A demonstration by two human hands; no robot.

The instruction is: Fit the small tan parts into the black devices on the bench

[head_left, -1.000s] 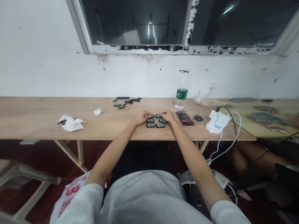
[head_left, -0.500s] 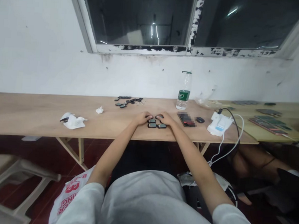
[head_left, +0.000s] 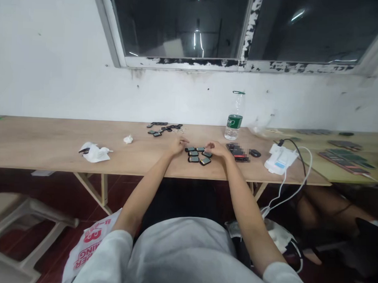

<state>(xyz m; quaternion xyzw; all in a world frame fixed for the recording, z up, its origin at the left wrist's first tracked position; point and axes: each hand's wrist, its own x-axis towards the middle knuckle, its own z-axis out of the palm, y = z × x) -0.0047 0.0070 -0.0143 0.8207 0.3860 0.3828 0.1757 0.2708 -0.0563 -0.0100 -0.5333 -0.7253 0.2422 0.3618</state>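
Note:
Several small dark rectangular pieces with greenish faces [head_left: 198, 154] lie in a cluster on the wooden table [head_left: 49, 140] straight ahead. My left hand [head_left: 178, 145] rests on the table just left of the cluster, fingers curled loosely, holding nothing that I can see. My right hand [head_left: 218, 149] rests just right of the cluster, fingertips beside the nearest piece. A second scatter of similar dark pieces [head_left: 163, 128] lies farther back near the wall.
A water bottle [head_left: 234, 120] stands right of centre. A dark phone [head_left: 238, 152], a small black object [head_left: 255, 153] and a white charger with cables [head_left: 280, 159] lie to the right. Crumpled white tissues [head_left: 93, 152] sit left. Another person's legs [head_left: 325, 201] show under the right table.
Both hands have drawn apart from over the cluster, uncovering the pieces between them. The view has shifted slightly.

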